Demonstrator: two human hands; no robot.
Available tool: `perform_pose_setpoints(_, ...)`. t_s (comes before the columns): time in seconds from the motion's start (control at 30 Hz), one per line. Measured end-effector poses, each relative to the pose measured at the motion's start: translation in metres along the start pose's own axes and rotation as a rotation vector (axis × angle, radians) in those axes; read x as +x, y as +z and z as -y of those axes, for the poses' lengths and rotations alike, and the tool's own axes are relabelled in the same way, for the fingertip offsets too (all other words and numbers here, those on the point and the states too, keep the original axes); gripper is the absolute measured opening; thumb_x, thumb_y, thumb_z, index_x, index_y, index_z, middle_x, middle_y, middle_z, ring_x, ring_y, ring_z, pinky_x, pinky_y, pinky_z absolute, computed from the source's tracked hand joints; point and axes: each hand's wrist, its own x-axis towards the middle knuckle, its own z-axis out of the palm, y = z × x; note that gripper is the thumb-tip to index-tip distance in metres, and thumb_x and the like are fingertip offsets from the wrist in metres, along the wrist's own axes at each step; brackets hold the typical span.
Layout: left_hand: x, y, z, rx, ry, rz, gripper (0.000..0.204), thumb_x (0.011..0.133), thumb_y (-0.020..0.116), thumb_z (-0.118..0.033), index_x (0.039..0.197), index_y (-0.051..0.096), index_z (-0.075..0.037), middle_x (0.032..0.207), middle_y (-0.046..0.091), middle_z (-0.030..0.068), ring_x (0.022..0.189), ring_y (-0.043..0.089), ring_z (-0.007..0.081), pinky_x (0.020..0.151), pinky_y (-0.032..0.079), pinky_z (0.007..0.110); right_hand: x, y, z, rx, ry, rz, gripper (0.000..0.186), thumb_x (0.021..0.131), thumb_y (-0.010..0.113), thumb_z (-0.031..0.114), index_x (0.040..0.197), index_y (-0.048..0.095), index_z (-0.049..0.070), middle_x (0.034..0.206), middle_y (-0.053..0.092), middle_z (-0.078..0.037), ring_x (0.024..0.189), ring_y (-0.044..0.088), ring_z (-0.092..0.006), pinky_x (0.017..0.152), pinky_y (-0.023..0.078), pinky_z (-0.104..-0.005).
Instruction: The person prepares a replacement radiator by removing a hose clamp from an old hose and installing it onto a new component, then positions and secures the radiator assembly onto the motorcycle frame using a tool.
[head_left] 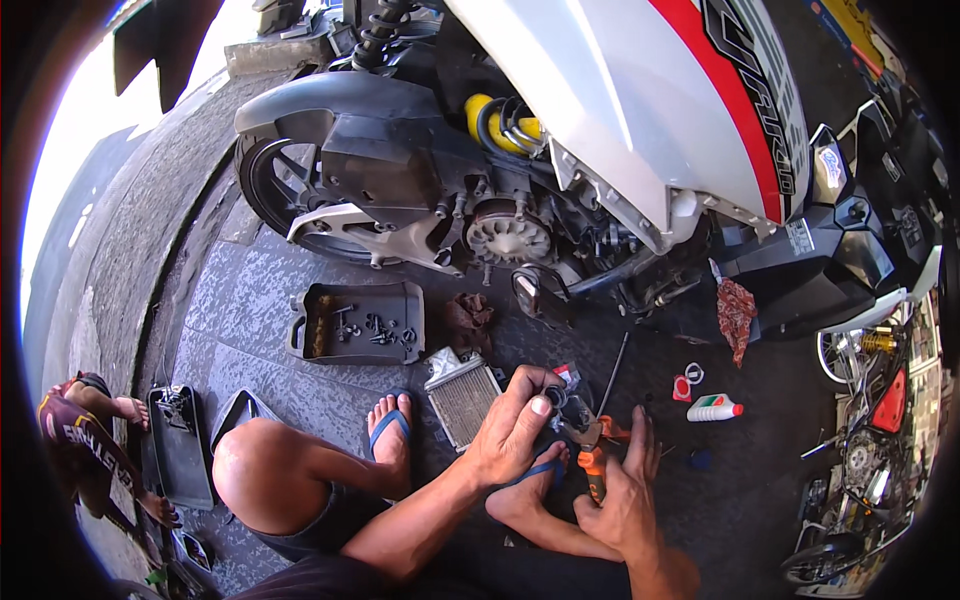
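Pinching a small, dark, rounded part [556,397] at its two o'clock, the left hand [515,425] apparently steadies it for the orange-handled metal pliers [593,468] at five o'clock from it, which the mostly closed right hand [622,497] grips.

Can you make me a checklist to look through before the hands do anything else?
1. Tool held: ok. The right hand grips the orange-handled pliers.
2. Small part held: ok. The left hand pinches a small dark part.
3. Pliers biting on the part: cannot tell. It's too small and crowded there.
4. Loose bolts kept together: ok. A group of bolts lies in the dark tray.
5. Bottle standing up: not ok. The white bottle lies on its side, with its red cap on.
6. Toes covered: not ok. The left foot wears an open blue sandal.
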Motion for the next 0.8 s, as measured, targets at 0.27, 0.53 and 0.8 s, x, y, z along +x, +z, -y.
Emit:
perform_pose_setpoints(0.27,-0.001,0.002,0.000,0.061,0.033,0.071,0.044,0.103,0.041,-0.038,0.119,0.048,0.003,0.096,0.063,0.0179,0.091,0.063,0.0279,0.082,0.047,0.038,-0.001,-0.005,0.003,-0.006,0.040,-0.004,0.072,0.063,0.069,0.023,0.130,0.059,-0.002,0.150,0.017,-0.037,0.140,0.019,-0.0552,0.109,0.018,-0.0715)
perform_pose_setpoints(0.53,-0.001,0.001,0.001,0.059,0.069,0.104,0.041,0.103,0.041,-0.035,0.119,0.047,0.003,0.100,0.062,0.0180,0.091,0.063,0.0289,0.082,0.048,0.039,-0.003,-0.007,0.006,-0.074,0.038,-0.026,0.063,0.062,0.072,0.021,0.121,0.064,0.000,0.142,0.029,-0.030,0.139,0.022,-0.0533,0.107,0.019,-0.0747)
perform_pose_setpoints(0.8,-0.006,0.004,0.001,0.096,0.128,0.113,0.040,0.104,0.040,-0.034,0.118,0.047,0.002,0.099,0.060,0.0175,0.088,0.063,0.0292,0.079,0.048,0.039,-0.009,0.000,-0.004,-0.035,0.011,-0.130,0.051,0.059,0.075,0.017,0.108,0.069,0.004,0.131,0.037,-0.025,0.125,0.038,-0.0448,0.103,0.032,-0.0618)
